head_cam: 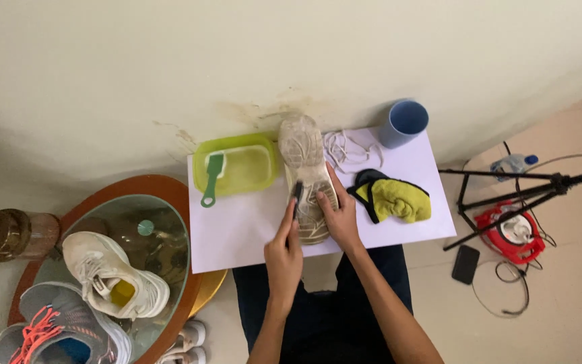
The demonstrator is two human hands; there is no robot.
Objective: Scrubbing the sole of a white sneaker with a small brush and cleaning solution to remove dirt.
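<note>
The sneaker (306, 176) lies sole-up near the middle of the small white table (237, 232), its toe pointing far toward the wall and its heel near the person. The sole is pale and looks dirty. The right hand (337, 212) rests on the near right part of the sole, fingers spread and curled over its edge, gripping the shoe. The left hand (284, 253) is closed around the handle of a small dark brush (297, 195), whose tip touches the left side of the sole; the brush head is too small to make out clearly, so it may be a toothbrush.

Just left of the sneaker stands a green rectangular basin (238, 167) of pale liquid, with a green scrubbing brush (212, 176) leaning over its left rim, handle hanging down onto the table. Just right of the shoe's toe lie loose white shoelaces (348, 149), and beyond them, at the far right corner, a blue cup (403, 123). A yellow cloth with black edging (392, 199) sits on the table right of the right hand.

To the left, a round glass-topped table with a wooden rim (170, 195) holds a white sneaker (112, 273) and a grey sneaker with orange laces (62, 330). On the floor to the right are a black tripod (506, 195), a red cable reel (514, 232), a dark phone (465, 263) and a plastic bottle (513, 163).
</note>
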